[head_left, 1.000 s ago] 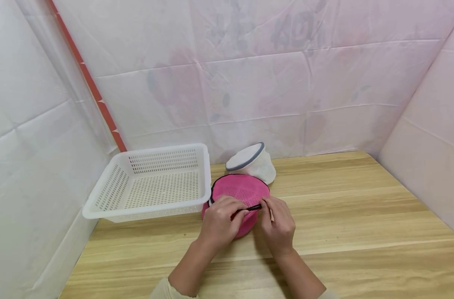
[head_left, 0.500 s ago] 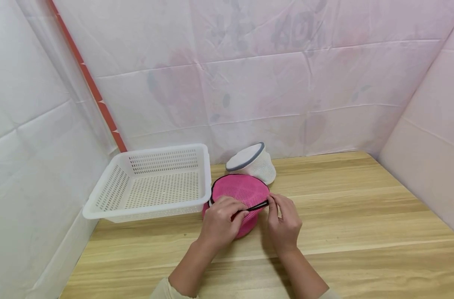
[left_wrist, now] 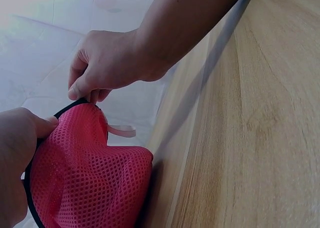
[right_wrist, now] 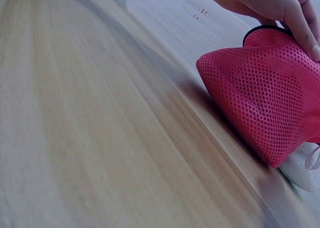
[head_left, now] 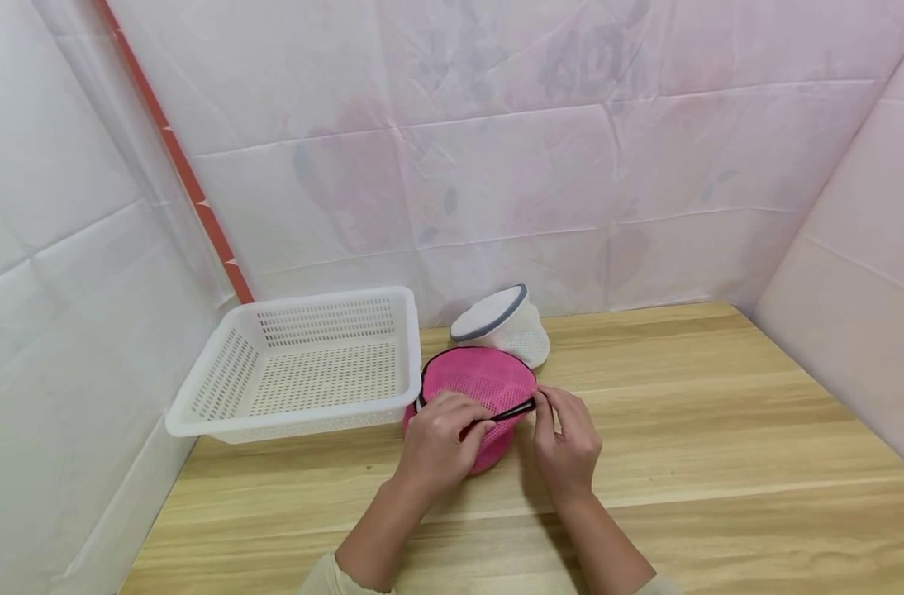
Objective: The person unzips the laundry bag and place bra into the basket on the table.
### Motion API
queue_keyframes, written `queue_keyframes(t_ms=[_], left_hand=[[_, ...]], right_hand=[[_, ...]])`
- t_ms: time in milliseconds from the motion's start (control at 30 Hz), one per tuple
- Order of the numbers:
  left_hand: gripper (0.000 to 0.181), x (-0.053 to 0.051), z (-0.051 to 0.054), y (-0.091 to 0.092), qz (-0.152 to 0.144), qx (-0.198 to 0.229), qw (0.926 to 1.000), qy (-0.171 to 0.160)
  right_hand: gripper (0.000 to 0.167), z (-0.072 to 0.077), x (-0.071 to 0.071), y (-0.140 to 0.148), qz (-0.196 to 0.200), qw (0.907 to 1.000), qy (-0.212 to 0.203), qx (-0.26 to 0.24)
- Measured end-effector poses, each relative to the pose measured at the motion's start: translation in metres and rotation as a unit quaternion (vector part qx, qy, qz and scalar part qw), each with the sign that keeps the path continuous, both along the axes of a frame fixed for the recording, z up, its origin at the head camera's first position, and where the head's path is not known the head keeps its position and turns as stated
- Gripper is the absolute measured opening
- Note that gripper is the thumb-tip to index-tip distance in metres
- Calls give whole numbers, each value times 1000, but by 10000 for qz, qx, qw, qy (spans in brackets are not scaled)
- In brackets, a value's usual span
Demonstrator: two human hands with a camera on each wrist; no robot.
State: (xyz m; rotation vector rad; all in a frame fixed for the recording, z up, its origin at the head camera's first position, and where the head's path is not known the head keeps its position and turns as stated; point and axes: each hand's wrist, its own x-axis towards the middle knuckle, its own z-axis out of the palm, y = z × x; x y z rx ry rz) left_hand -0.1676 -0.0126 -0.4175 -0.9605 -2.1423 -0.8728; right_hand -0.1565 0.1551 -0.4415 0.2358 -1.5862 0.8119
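Observation:
A pink mesh laundry bag [head_left: 482,376] with black zip trim stands on the table in the head view. Its front edge is held by both hands. My left hand [head_left: 440,438] pinches the black trim [head_left: 513,410] near the middle of that edge. Farther right, my right hand [head_left: 567,442] pinches the same trim between thumb and fingers, leaving a short stretch of it bare between the hands. In the left wrist view the bag's mesh side [left_wrist: 90,173] sags below the fingers, and a pale strap [left_wrist: 121,130] sticks out beyond it.
A white perforated plastic basket [head_left: 296,417] stands close on the bag's left. Behind the bag, a white mesh bag [head_left: 522,330] with a grey rim lies tilted towards the back wall. Sheet-covered walls enclose the wooden table [head_left: 720,438] at the back and both sides.
My right hand has shifted slightly right along the trim, so more black edge shows between the hands. During the last half second both hands stay in place. The left hand keeps its grip.

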Motion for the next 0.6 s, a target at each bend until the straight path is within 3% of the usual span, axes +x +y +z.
queue_keyframes(t_ms=[267, 600], left_hand=[[10, -2, -1, -1, -79, -3, 10000, -8], [10, 0, -2, -3, -137, -88, 9994, -315]], right_hand=[[26, -6, -4, 4, 18, 9999, -123, -34], [24, -20, -7, 10, 326, 9985, -398, 208]])
